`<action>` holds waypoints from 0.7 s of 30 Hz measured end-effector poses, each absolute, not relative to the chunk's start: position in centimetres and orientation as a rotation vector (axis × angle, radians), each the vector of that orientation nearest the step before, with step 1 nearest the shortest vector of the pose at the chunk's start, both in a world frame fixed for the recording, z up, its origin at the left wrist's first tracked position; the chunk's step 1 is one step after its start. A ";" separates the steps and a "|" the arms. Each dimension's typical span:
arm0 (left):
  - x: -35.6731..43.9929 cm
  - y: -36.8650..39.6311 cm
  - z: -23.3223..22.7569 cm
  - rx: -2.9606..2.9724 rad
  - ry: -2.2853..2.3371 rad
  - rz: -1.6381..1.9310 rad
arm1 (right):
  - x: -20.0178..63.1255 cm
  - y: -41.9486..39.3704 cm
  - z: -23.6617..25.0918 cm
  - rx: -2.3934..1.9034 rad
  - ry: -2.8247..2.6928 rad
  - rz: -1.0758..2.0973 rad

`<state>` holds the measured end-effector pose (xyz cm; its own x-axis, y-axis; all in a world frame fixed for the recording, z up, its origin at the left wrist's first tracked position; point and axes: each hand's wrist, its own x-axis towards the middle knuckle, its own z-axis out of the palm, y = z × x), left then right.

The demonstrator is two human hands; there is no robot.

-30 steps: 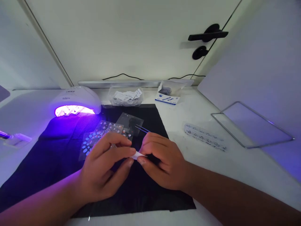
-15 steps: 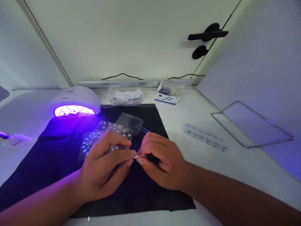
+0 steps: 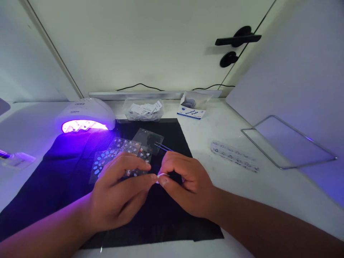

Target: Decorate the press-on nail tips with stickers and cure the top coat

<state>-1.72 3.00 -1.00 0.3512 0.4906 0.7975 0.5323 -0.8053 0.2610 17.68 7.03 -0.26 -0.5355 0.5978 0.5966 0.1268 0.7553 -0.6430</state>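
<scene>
Fingertips of the left hand (image 3: 118,200) and right hand (image 3: 185,186) meet, pinched together on one small white piece (image 3: 160,176) above the black mat's (image 3: 67,168) middle. One pair of tweezers (image 3: 162,146) juts from the right hand. Three sticker sheets (image 3: 118,152) lie just beyond (overlapping); mat near edge bare.
</scene>
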 end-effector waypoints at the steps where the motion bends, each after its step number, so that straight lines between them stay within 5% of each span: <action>1: -1.7 3.0 -1.0 -2.539 -0.967 -1.476 | 17.7 7.0 -0.3 -0.545 -2.074 0.688; 21: -1.5 3.0 -1.1 -2.483 -1.016 -1.484 | 17.6 7.1 -0.3 -0.510 -2.130 0.604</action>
<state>-1.48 3.00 -1.14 0.3128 0.4993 0.8080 0.5725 -0.7779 0.2591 17.59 7.11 -0.29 -0.5619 0.5495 0.6183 0.1434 0.8009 -0.5814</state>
